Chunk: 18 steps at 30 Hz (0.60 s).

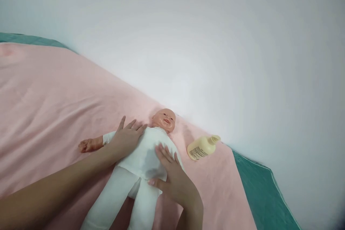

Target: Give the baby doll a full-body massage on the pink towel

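A baby doll (147,143) in a white top and white trousers lies on its back, its head toward the wall. My left hand (128,136) rests on the doll's upper body near one shoulder, fingers spread. Over the other side of the doll's torso is my right hand (172,176), fingers apart and casting a shadow on the white cloth; whether it touches cannot be told. Neither hand holds anything. One doll arm reaches out past my left forearm; the other is hidden behind my right hand.
A pale yellow pump bottle (201,148) with printed text stands to the right of the doll. Underneath lies a wrinkled pink sheet (48,104), with green fabric (262,187) showing at its edges. A plain white wall (205,43) rises behind.
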Motion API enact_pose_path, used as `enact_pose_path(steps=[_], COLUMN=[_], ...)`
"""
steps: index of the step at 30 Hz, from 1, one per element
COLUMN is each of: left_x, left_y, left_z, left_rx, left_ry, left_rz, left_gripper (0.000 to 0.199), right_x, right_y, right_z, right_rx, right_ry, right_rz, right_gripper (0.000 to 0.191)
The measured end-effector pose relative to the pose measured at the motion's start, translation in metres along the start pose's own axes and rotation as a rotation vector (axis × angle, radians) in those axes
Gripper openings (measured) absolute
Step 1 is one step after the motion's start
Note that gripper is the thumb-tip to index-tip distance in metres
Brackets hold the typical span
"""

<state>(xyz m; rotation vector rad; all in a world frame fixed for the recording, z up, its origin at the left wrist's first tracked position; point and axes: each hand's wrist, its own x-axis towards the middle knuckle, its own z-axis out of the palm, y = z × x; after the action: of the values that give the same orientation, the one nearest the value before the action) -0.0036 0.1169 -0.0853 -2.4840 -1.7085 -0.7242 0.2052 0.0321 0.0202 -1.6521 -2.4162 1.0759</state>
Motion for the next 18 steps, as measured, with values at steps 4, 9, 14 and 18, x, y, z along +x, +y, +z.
enact_pose_path(steps=[4,9,14,18], left_x=[-0.002,-0.001,-0.001,-0.002], left_y=[0.003,0.006,0.005,0.005], left_z=[-0.007,-0.01,-0.01,-0.01], left_rx=[0.029,0.012,0.016,0.027], left_ry=[-0.019,-0.024,-0.02,-0.029], left_rz=[0.012,0.008,0.019,0.024], left_gripper=[0.047,0.047,0.046,0.045], right_x=[0.005,0.027,0.046,0.046], right_y=[-0.023,-0.016,0.009,0.024], right_z=[0.009,0.019,0.022,0.023], right_rx=[-0.035,-0.052,-0.064,-0.02], right_ry=[-0.063,0.016,0.177,0.267], right_rz=[-0.135,-0.196,-0.066,0.036], right_gripper=[0.053,0.052,0.073,0.081])
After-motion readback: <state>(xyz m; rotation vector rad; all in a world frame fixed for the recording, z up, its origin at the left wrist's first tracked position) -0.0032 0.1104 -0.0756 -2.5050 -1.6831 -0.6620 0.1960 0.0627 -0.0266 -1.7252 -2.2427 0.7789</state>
